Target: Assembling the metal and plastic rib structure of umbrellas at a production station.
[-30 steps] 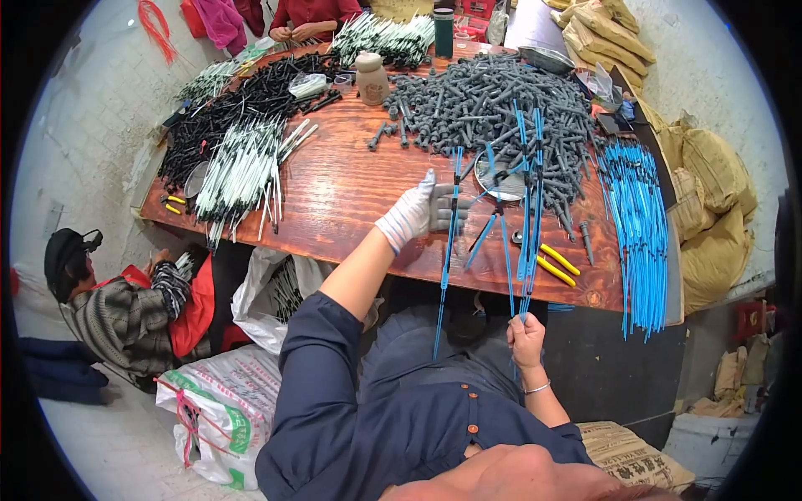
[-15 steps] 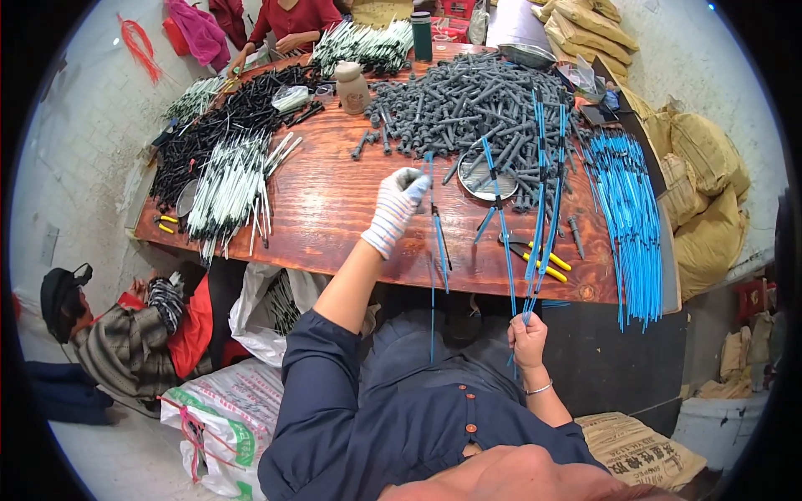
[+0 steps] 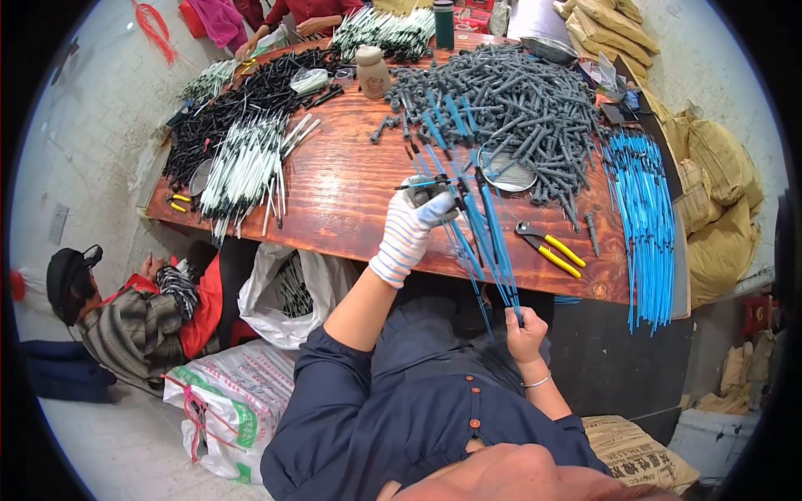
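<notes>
My right hand (image 3: 526, 334), bare with a bracelet at the wrist, is closed around the lower ends of several long thin blue rods (image 3: 504, 271) with black fittings. They rise from it over the table's near edge, fanned and blurred at the top. My left hand (image 3: 409, 230) wears a striped white glove with grey fingertips. Its fingers are closed on blue rods beside that bunch; the exact grip is partly hidden. Yellow-handled pliers (image 3: 551, 249) lie on the table right of the rods.
Grey bolt-like plastic parts (image 3: 518, 100) are heaped on the wooden table (image 3: 334, 184), around a round dish (image 3: 510, 173). Blue rods (image 3: 642, 234) lie at the right, white rods (image 3: 246, 171) and black parts (image 3: 225, 117) at the left. A jar (image 3: 372, 73) stands behind. Other people sit nearby.
The rods in my right hand have swung left and tilted towards my left hand. My left hand has come lower and nearer to them. The camera view has shifted slightly.
</notes>
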